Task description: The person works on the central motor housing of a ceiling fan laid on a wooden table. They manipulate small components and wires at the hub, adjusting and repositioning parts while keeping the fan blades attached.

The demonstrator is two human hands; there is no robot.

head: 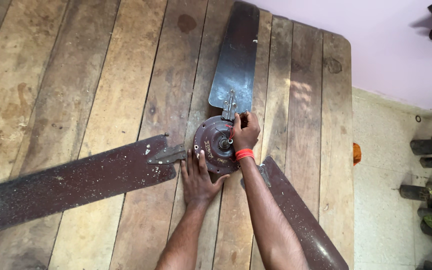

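I see the ceiling fan lying flat on the wooden bench, my left hand spread open and pressed against the motor hub's rim, my right hand pinched shut on something small at the blade bracket. It looks heavy at the hub, with stiff, thin blades, so I'd grip the hub.

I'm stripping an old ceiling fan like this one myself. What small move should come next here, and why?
Probably keep working the fastener at the top blade's bracket: the right hand already pinches there, while the left hand lies flat against the motor hub, steadying it on the wooden table.
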